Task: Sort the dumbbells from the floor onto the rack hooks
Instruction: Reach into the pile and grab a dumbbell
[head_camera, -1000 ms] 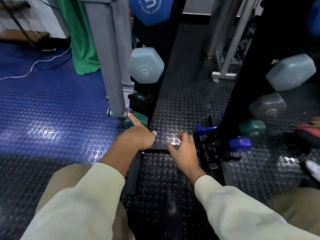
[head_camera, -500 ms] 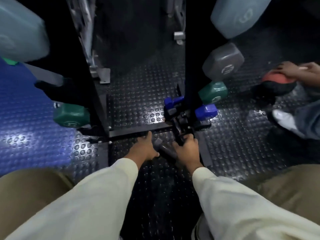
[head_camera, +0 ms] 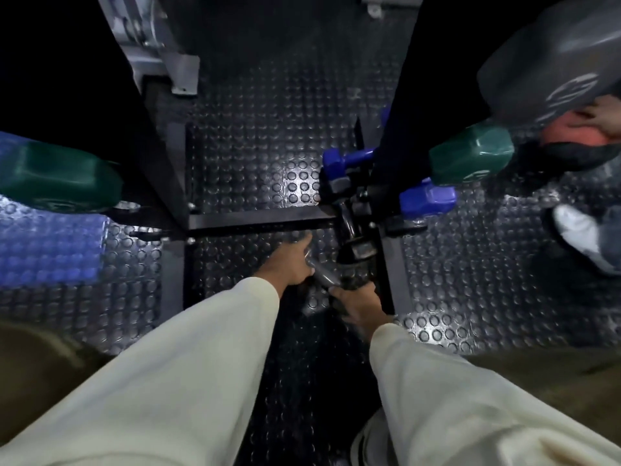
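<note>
A dark grey dumbbell [head_camera: 323,278] lies low over the studded floor, just in front of the black rack's base bar [head_camera: 255,219]. My left hand [head_camera: 289,264] grips its left end, thumb side up. My right hand [head_camera: 359,302] grips its right end, and the head there is hidden under my fingers. A black dumbbell [head_camera: 353,242] stands just beyond, by the rack foot. On the rack's low hooks hang a blue dumbbell [head_camera: 426,198], a green one [head_camera: 470,157] and a large grey one [head_camera: 551,58]. Another green dumbbell [head_camera: 57,178] hangs at the left.
The rack's right upright [head_camera: 400,95] and left upright [head_camera: 161,139] frame the gap ahead. Another person's hand rests on a red object [head_camera: 571,137] at far right, with their white shoe [head_camera: 576,232] below. A grey machine foot [head_camera: 183,74] stands behind.
My head has tipped down and moved closer to the rack base. Both hands came off the floor near the base bar and closed on the dark dumbbell, drawing it slightly toward me.
</note>
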A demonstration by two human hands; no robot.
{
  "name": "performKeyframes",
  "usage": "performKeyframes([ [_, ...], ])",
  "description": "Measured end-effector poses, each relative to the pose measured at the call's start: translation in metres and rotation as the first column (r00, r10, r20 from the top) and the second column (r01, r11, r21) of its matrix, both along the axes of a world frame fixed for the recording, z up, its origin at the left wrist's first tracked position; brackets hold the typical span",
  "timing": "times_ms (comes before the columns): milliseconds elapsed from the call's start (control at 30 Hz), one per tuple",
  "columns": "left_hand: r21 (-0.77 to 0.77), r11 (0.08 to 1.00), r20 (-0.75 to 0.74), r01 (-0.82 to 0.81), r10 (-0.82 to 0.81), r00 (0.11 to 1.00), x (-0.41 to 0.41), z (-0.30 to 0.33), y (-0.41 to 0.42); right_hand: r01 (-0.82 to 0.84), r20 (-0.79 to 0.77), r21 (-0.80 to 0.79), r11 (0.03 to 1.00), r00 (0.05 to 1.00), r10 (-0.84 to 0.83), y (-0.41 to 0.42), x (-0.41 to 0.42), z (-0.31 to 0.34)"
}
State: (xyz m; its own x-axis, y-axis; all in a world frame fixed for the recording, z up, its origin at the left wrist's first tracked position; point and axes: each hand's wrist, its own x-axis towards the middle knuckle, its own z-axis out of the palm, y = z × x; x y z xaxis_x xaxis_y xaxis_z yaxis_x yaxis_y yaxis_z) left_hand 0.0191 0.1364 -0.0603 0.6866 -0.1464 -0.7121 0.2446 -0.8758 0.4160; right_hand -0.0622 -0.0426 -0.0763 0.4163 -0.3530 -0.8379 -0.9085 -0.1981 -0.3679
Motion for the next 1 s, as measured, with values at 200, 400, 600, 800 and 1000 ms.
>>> performKeyframes([
  [200,-0.101,0.987,-0.023,-0.125,0.123,0.992,0.002,-0.002,0.009,0.154,-0.073,0.21,0.966,0.987,-0.141,-0.01,0.013,-0.021],
  [400,-0.202,0.896,-0.133,-0.395,0.375,0.918,-0.013,0.004,0.026,0.09,0.048,0.138,0.986,0.994,-0.097,-0.005,0.009,-0.025],
  [600,-0.267,0.533,-0.271,-0.803,0.758,0.594,-0.036,0.034,0.064,-0.171,0.282,-0.036,0.985,0.944,0.174,0.032,0.024,0.054],
  [800,-0.327,0.319,-0.275,-0.89,0.868,0.413,-0.056,0.098,0.096,-0.317,0.508,-0.04,0.948,0.81,0.292,0.064,0.041,0.118],
  [1000,-0.491,0.214,-0.143,-0.845,0.936,0.321,-0.084,0.18,0.104,-0.319,0.624,0.151,0.936,0.765,0.161,0.08,0.043,0.19],
])
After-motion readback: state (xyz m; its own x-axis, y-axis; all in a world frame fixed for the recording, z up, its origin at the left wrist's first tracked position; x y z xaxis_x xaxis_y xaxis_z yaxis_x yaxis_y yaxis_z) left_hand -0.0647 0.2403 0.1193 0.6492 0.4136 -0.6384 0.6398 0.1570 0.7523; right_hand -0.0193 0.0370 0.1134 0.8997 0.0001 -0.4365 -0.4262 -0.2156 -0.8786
